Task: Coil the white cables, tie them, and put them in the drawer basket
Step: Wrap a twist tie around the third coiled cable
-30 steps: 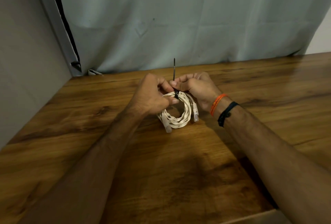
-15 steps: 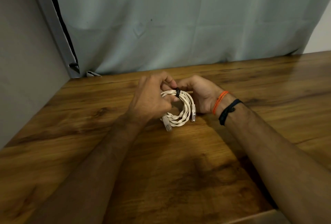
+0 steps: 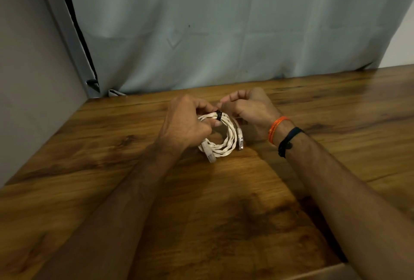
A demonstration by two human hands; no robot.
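Note:
A coiled white cable (image 3: 226, 145) stands on its edge on the wooden table (image 3: 201, 212), its two plugs hanging at the lower left and right. A black tie (image 3: 219, 115) is wrapped round the top of the coil. My left hand (image 3: 186, 122) grips the coil's left side with curled fingers. My right hand (image 3: 246, 109) has its fingertips curled at the tie, on the coil's upper right. The tie's loose tail is hidden. No drawer basket is in view.
A grey-green curtain (image 3: 224, 33) hangs along the table's far edge. A plain wall (image 3: 33, 78) closes off the left side. A pale edge (image 3: 324, 272) shows at the bottom right corner of the table.
A second ago the tie's black tail stuck straight up above the coil; it is no longer visible. Both hands stay on the coil and have shifted slightly.

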